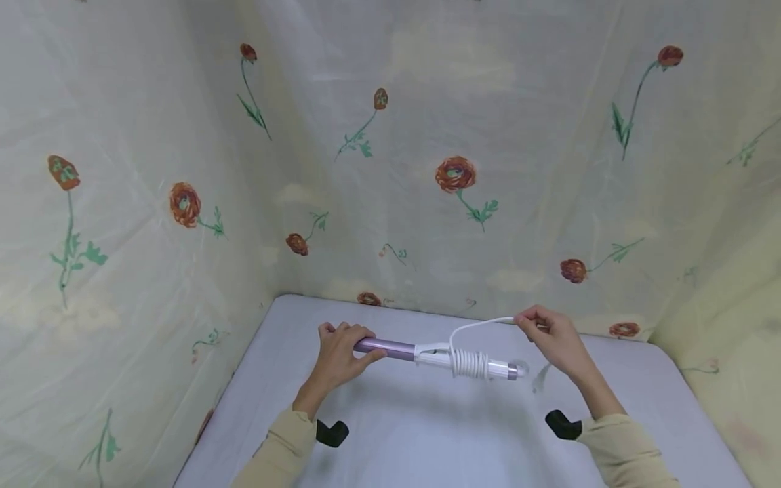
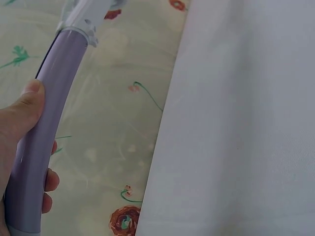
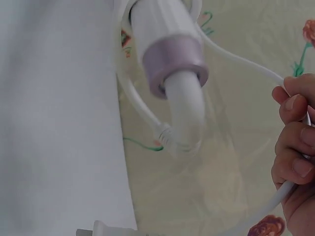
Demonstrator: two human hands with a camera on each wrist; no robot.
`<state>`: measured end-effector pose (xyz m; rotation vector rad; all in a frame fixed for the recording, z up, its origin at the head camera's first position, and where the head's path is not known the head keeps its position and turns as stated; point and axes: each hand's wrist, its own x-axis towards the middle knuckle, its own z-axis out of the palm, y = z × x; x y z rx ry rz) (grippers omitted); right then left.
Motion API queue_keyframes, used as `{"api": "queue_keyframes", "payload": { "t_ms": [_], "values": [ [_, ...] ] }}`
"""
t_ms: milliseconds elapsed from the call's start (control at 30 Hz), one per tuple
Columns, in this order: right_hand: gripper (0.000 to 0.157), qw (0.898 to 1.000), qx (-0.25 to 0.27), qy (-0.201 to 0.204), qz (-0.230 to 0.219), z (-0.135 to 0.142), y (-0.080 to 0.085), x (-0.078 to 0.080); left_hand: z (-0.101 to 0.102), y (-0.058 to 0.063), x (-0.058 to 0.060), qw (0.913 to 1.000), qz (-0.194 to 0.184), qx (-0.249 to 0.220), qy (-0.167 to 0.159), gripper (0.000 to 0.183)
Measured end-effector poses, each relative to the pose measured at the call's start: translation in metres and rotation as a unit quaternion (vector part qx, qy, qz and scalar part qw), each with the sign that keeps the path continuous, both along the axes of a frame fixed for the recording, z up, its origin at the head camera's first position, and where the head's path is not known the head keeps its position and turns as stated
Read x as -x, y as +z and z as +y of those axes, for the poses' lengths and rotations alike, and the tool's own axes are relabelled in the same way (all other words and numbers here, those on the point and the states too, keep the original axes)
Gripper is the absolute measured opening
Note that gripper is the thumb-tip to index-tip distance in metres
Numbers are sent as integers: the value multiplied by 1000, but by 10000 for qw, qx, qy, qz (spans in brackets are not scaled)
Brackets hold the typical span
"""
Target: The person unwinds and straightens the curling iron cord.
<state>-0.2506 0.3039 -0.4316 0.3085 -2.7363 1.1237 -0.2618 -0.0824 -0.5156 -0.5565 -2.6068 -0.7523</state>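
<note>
A curling iron with a purple barrel and white handle is held sideways above the table. My left hand grips it by the purple end, thumb along one side and fingers curled round the other, as the left wrist view shows. White cord is wound in several turns about the handle. From this coil a loose length arcs up to my right hand, which pinches it between thumb and fingers. Past that hand the cord hangs down to a plug, low in the right wrist view. A purple ring circles the handle's end.
The white table lies below both hands. Flower-printed sheeting rises behind the table and along its sides. Black pieces stick out at both sleeve cuffs.
</note>
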Motion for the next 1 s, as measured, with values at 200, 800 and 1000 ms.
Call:
{"api": "queue_keyframes", "payload": {
  "t_ms": [200, 800, 1000],
  "values": [
    [32, 9997, 165, -27, 157, -5, 14, -11, 0, -2, 5, 9999, 102, -10, 127, 40],
    [11, 9940, 553, 940, 68, -30, 11, -62, 1, -4, 2, 9989, 287, -241, 299, 38],
    [6, 9814, 659, 1777, -298, -39, -8, -69, 0, -6, -2, 9989, 215, -309, 286, 38]
  ]
}}
